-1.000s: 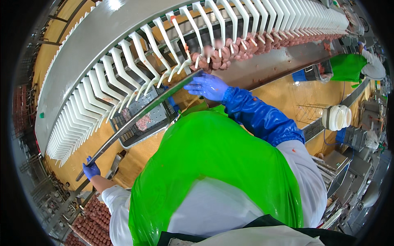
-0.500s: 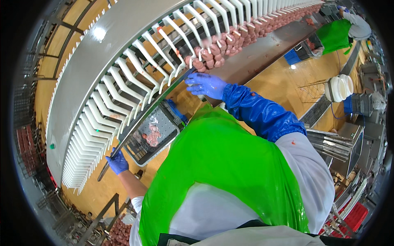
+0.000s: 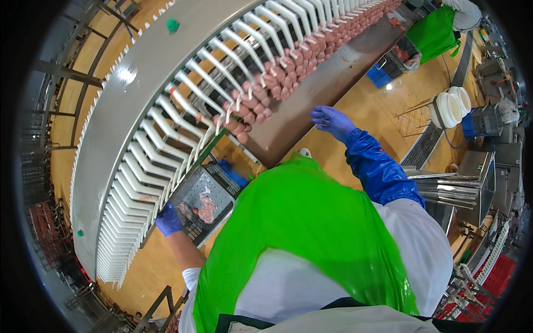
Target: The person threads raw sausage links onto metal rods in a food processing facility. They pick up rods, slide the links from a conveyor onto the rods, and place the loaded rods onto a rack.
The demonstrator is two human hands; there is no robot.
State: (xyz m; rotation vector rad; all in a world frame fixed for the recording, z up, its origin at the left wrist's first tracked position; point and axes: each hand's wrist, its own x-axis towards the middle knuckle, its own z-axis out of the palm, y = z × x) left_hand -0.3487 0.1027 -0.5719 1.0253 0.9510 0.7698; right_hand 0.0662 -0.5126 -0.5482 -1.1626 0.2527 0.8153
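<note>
— Two blue-gloved hands, well apart. Starting from the left?

— Left hand (image 3: 168,220) first: closed tight around the low end of a long thin rod (image 3: 191,177).

— And around that hand?

— Just to its right, a perforated metal tray (image 3: 222,191) with scraps of meat (image 3: 205,210) in it. Above and to its left, a curved row of white hooks (image 3: 161,144).

— Lie of the rod?

— Long axis slanting from the left hand up and to the right, along the tray's left edge. Far end pointing toward the pink sausages (image 3: 280,75) hanging from the hooks. Nowhere near the right hand.

— Then the right hand?

— Right hand (image 3: 331,120): open, fingers spread, gripping nothing. Poised over a sloping steel chute (image 3: 311,94), with the sausages up and to its left.

— Anything likely to go wrong?

— Probably a wobble. Gripped at one end only, so liable to sag or swing at the far tip. Could snag a hook or knock sausages loose onto the chute. Could also clip the tray beside the left hand and spill the scraps. Wet gloves, perhaps, and so a weaker hold; hard to tell from here.
</note>
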